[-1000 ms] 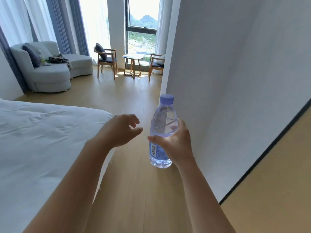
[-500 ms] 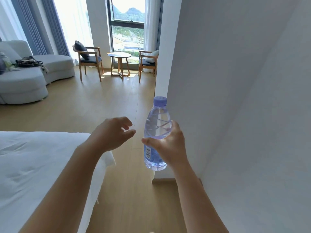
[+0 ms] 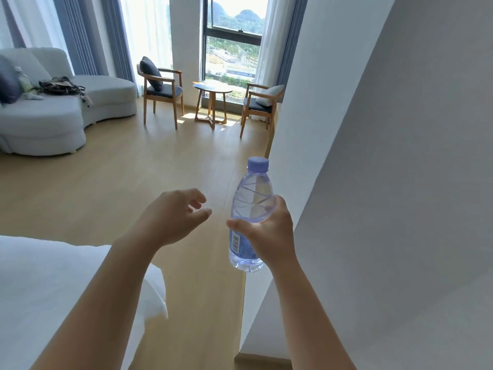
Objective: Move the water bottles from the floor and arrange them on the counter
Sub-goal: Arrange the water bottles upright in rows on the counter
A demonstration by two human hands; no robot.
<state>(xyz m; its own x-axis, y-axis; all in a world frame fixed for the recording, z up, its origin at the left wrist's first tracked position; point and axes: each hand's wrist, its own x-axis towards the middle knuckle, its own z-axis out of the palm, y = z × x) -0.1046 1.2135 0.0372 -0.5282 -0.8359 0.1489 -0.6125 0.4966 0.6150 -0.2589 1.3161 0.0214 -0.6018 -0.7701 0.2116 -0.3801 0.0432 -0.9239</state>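
Note:
A clear water bottle (image 3: 252,198) with a pale purple cap and a blue label stands upright in the air in front of me. My right hand (image 3: 269,233) grips it round the middle, thumb across the front. Just left of it my left hand (image 3: 170,220) hovers with loosely curled fingers and holds nothing. No counter and no other bottles are in view.
A white wall (image 3: 373,182) runs close along my right, its corner just behind the bottle. A white bed (image 3: 53,284) fills the lower left. Wooden floor (image 3: 138,177) leads ahead to a grey sofa (image 3: 53,121), two wooden chairs (image 3: 160,89) and a small round table (image 3: 212,89) by the window.
The view has moved forward past the bed and along the wall. The seating area looks nearer. Both hands keep the same pose, the right one still carrying the bottle.

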